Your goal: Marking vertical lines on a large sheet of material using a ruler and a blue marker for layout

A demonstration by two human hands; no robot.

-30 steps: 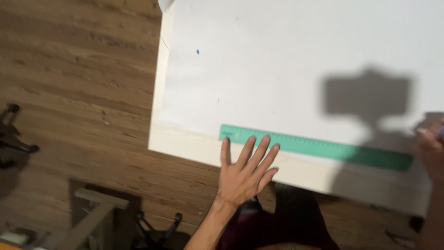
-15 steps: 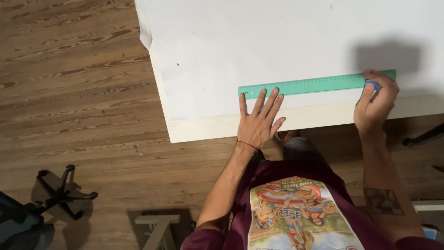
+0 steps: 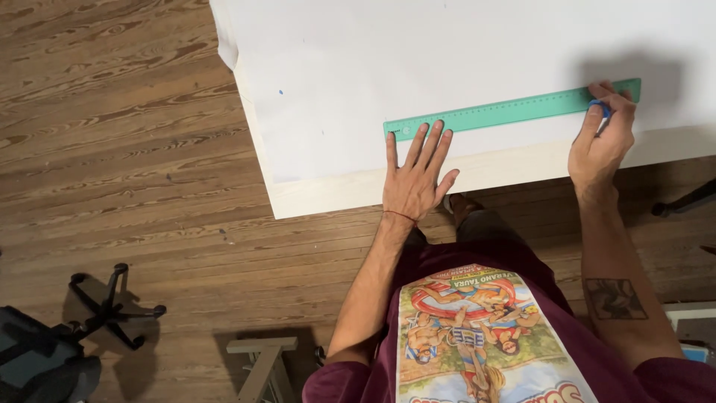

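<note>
Ruler (image 3: 512, 110), long, flat and green, lies across a large white sheet (image 3: 447, 52) on the pale table (image 3: 335, 195), its long axis running from the person's left to their right and tilting slightly away toward the right end. In the head view, the only one, both hands sit on its near side, one at each end, so neither is clearly the nearer. The left hand (image 3: 412, 179) is spread flat and open, palm down on the paper, with its fingertips (image 3: 429, 134) touching the ruler's near edge just beside the left end. The right hand (image 3: 601, 145) is curled around a small blue pen or marker (image 3: 601, 108), the tip pressed at the ruler close to its right end; exactly where the tip meets the edge is hidden by the fingers. Between the hands the ruler lies bare, with nothing resting on it or crossing it. A small blue dot (image 3: 280, 92) marks the sheet well apart to the left. Off the table, on the wooden floor (image 3: 112, 112), an office chair base (image 3: 112, 306) and a pale stool frame (image 3: 261, 358) stand well clear of the arms.
</note>
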